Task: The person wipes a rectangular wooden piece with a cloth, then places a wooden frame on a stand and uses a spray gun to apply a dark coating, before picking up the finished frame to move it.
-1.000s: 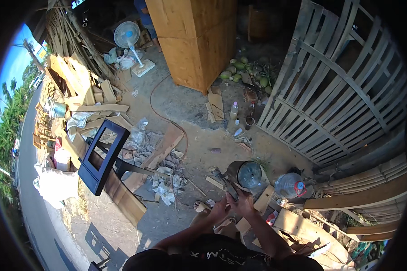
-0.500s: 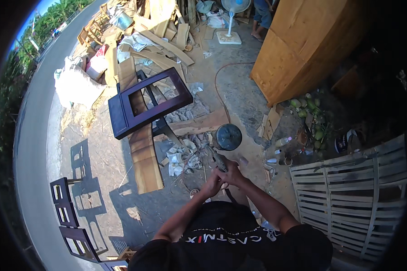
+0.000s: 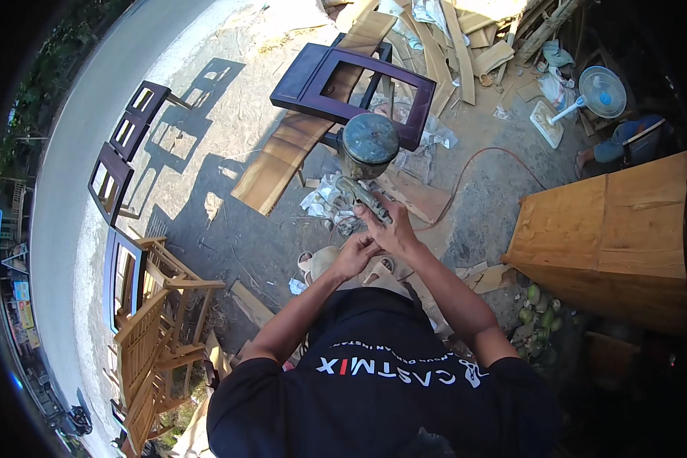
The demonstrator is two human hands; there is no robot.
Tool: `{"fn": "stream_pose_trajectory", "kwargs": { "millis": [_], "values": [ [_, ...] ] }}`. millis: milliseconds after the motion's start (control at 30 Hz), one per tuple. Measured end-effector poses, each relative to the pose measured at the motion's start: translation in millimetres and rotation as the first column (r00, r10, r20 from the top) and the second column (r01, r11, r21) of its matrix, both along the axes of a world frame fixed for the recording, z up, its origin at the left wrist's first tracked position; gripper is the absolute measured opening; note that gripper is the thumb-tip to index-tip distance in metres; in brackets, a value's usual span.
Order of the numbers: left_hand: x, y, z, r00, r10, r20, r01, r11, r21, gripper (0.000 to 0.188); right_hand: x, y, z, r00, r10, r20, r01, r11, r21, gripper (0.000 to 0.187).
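Your right hand grips the spray gun, its long axis slanting near-right to far-left, cup beyond; I can't tell whether your left hand's fingers hold anything.

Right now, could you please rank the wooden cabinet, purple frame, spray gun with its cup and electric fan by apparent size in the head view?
1. Wooden cabinet
2. Purple frame
Spray gun and electric fan: too close to rank.

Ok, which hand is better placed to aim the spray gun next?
Probably the right hand: it's closed around the spray gun, nearer the cup. The left hand sits closer to the body, and whether it grips anything is unclear.
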State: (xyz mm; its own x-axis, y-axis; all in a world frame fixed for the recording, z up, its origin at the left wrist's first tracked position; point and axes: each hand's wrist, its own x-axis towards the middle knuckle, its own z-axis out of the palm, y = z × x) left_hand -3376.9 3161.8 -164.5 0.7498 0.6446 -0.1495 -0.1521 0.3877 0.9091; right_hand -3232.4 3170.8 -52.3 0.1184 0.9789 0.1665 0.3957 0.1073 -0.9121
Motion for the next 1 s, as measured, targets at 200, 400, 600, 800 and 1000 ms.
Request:
{"fn": "stream_pose_trajectory", "kwargs": {
  "millis": [200, 400, 600, 800, 1000],
  "values": [
    [-7.0, 15.1, 2.2, 0.954, 0.291, -0.067, -0.291, 0.957, 0.003, 0.02, -13.9, 48.4, -3.4, 0.967, 0.255, 0.022, -0.253, 0.966, -0.06, 0.049],
    [-42.2, 51.2, -3.4, 0.952, 0.292, -0.086, -0.28, 0.951, 0.134, 0.019, -42.8, 90.9, -10.1, 0.959, 0.28, -0.046, -0.283, 0.943, -0.172, 0.049],
    [-47.0, 133.0, 12.2, 0.988, 0.147, -0.046, -0.141, 0.983, 0.121, 0.02, -56.2, 150.2, -6.4, 0.999, 0.009, 0.046, 0.0, 0.98, -0.199, 0.044],
    [-96.6, 231.6, -8.6, 0.994, -0.097, 0.043, 0.095, 0.995, 0.031, 0.021, -120.9, 218.9, -2.4, 0.947, -0.294, 0.131, 0.316, 0.928, -0.198, 0.044],
    [-162.6, 286.8, -1.9, 0.971, -0.223, 0.09, 0.232, 0.967, -0.104, 0.021, -188.2, 272.2, 10.6, 0.853, -0.508, 0.12, 0.521, 0.82, -0.236, 0.042]
  ]
}}
